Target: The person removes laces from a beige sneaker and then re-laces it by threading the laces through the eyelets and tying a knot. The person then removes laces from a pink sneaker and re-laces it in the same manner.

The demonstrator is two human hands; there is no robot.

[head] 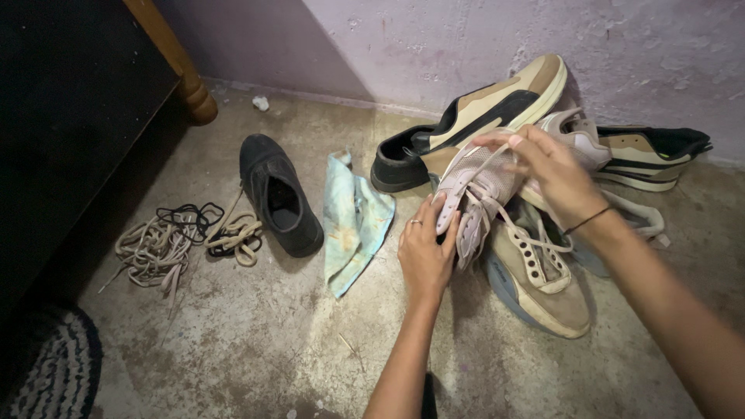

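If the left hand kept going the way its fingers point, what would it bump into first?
It already touches the pale pink sneaker. Straight on past that, the left hand would probably meet the tan-and-black sneaker leaning against the wall, though depth is unclear.

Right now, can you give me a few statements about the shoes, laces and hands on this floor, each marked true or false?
1. Both hands hold the pale pink shoe. True: the left hand grips its front end and the right hand its upper part.
2. The black shoe is in the left hand. False: it lies alone on the floor, touched by neither hand.
3. A pile of loose laces lies left of the black shoe. True.
4. The light blue cloth covers the black shoe. False: it lies flat on the floor between the black shoe and the hands.
5. The right wrist is bare. False: it wears a thin dark band.
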